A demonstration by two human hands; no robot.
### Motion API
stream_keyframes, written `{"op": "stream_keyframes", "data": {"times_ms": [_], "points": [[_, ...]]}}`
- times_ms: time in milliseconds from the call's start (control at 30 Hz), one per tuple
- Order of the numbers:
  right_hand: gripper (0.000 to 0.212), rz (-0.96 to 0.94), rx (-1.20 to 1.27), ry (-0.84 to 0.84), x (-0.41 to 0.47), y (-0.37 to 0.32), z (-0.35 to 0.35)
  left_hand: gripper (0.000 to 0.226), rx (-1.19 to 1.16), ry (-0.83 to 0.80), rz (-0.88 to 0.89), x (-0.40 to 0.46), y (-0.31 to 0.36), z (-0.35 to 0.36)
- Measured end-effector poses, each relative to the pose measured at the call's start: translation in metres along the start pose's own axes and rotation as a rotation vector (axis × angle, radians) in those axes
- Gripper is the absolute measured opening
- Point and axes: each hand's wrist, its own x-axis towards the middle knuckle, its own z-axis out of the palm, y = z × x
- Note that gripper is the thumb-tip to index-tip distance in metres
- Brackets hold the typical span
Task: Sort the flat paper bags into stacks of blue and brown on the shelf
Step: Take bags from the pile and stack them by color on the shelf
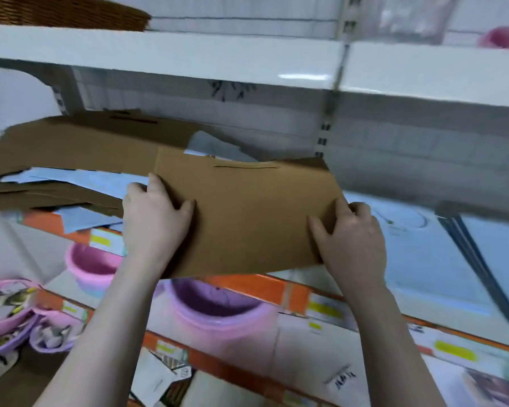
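Head view. A flat brown paper bag (pixel 247 212) is held out over the front edge of the shelf (pixel 423 259), tilted with its right end lower, and partly covers the things behind it. The left hand (pixel 156 218) grasps the bag's left portion: the thumb lies on the top face and the fingers curl over the upper edge. The right hand (pixel 350 233) grasps the lower right corner, thumb pressed on the top face and fingers wrapped behind the right edge. A dark slit, the handle cut-out, shows near the bag's upper edge.

Behind and to the left, a loose pile of bags (pixel 56 189) lies on the same shelf, brown and blue sheets interleaved and fanned out; one blue bag (pixel 80 177) shows between brown layers, and another blue bag's corner (pixel 209 146) rises behind the held bag. A second large brown bag (pixel 80 139) tops the pile at the rear. The pile is not sorted by colour.

An upper white shelf (pixel 188 54) carries a wicker basket (pixel 62 10) at the top left. Below, the shelf edges bear orange strips with labels (pixel 247 286), and pink plastic basins (pixel 218 312) stand on the lower shelf. The picture is blurred, so fine print cannot be read.
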Motion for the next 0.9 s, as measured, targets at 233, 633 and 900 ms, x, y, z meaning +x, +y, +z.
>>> {"op": "stream_keyframes", "data": {"times_ms": [233, 633, 900], "points": [[0.044, 0.093, -0.084, -0.023, -0.036, 0.122, -0.076, 0.059, 0.001, -0.087, 0.065, -0.096, 0.102, 0.023], [0.040, 0.397, -0.184, 0.071, -0.111, 0.226, -0.143, 0.067, -0.029, -0.233, 0.351, -0.207, 0.178, 0.050], [0.036, 0.504, -0.232, 0.144, -0.148, 0.271, -0.172, 0.061, -0.155, -0.315, 0.409, -0.256, 0.206, 0.067]]}}
